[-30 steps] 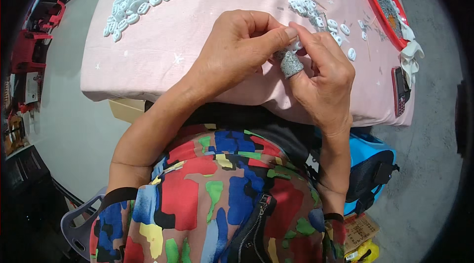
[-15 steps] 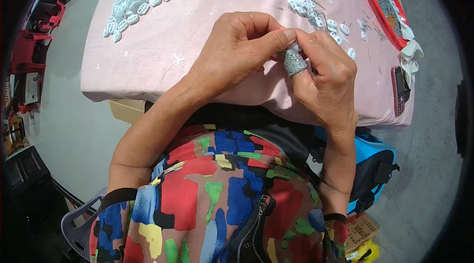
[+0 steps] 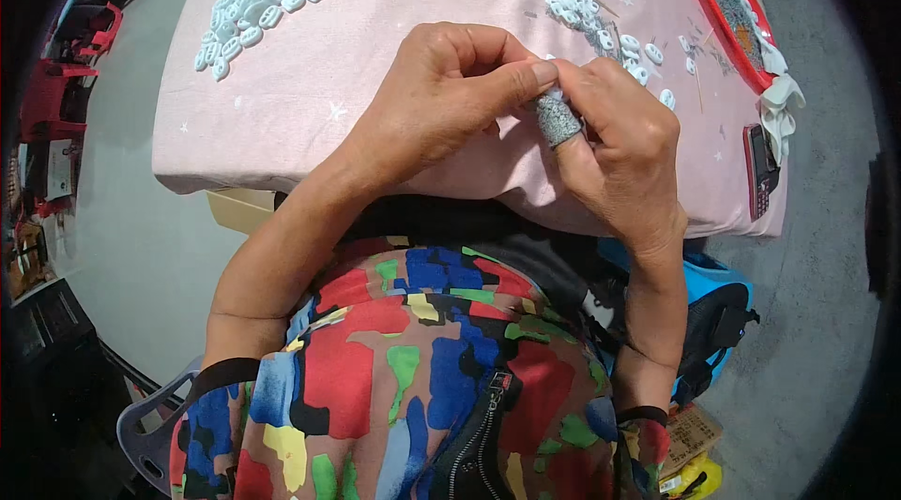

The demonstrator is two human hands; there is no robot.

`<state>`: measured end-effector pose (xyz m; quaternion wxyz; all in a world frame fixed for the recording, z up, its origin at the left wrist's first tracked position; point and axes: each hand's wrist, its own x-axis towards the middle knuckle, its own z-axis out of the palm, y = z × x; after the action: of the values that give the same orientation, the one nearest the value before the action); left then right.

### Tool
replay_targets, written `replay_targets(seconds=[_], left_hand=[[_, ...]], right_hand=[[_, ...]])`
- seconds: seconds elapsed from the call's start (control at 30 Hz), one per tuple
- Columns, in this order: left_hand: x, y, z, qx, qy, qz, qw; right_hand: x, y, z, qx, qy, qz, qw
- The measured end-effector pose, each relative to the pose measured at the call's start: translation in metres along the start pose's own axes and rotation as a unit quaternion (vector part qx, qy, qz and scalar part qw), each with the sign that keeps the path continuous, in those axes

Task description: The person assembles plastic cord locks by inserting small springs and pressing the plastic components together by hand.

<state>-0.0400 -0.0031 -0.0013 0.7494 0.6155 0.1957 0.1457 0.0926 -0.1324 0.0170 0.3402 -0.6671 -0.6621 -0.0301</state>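
1. Closely pinching a small white piece (image 3: 554, 93), mostly hidden, between the fingertips of left hand (image 3: 446, 87) and right hand (image 3: 627, 129).
2. Wearing a grey speckled, thimble-shaped cover (image 3: 560, 121) on right thumb, just below the piece.
3. Holding the piece above a pale pink, star-patterned cloth (image 3: 282, 120), near the front edge.
4. Facing, beyond right hand, a scatter of white oval pieces (image 3: 569, 5) and, farther right, a red-rimmed tray (image 3: 718, 23).
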Motion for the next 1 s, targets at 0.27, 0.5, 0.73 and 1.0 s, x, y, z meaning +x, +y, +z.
replay_targets(seconds=[0.27,0.5,0.73,1.0], left_hand=[[0.001,0.004,-0.004,-0.019,-0.006,-0.017,1.000],[0.000,0.006,-0.008,-0.030,-0.004,-0.014,0.999],[0.020,0.037,-0.105,0.233,0.227,0.141,0.935],[0.020,0.044,-0.105,0.283,0.318,0.279,0.861]], right_hand=[[-0.009,0.002,0.006,0.076,0.054,0.072,0.993],[-0.010,0.003,0.008,0.111,0.075,0.072,0.988],[-0.031,0.004,-0.004,0.081,0.085,0.135,0.984],[-0.037,0.008,0.001,0.111,0.145,0.158,0.970]])
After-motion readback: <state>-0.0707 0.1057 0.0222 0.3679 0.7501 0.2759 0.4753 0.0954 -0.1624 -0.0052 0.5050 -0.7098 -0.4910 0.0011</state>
